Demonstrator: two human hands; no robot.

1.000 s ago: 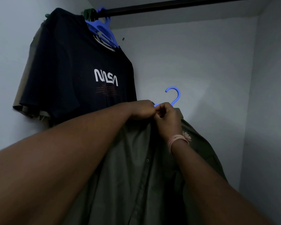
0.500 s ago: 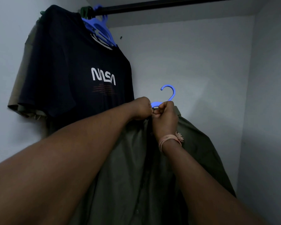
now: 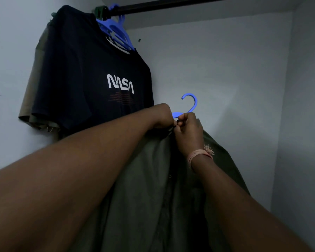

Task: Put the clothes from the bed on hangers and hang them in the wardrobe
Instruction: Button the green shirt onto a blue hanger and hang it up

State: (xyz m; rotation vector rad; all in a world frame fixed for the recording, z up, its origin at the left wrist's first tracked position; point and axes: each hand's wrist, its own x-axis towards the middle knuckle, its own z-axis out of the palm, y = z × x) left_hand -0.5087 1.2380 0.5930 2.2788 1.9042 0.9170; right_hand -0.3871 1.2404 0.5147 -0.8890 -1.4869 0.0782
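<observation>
Inside, the pale wardrobe walls point(image 3: 216, 70) fill most of the view, with a dark rail point(image 3: 171, 5) running across the top. Below the rail, an olive green shirt point(image 3: 144, 197) spreads across the lower middle, draped on a blue hanger point(image 3: 191, 104) whose hook is free and well below the rail. At the rail's left end a dark T-shirt point(image 3: 76, 79) with white lettering hangs on blue hangers point(image 3: 116, 35), with a tan garment point(image 3: 35, 91) behind it. Both hands meet at the shirt's collar: the left hand point(image 3: 162, 117) has its grip pinched shut on the collar fabric, and the right hand point(image 3: 188, 131), with a pink wristband point(image 3: 198, 155), is likewise pinched on the collar just beneath the hanger's neck.
</observation>
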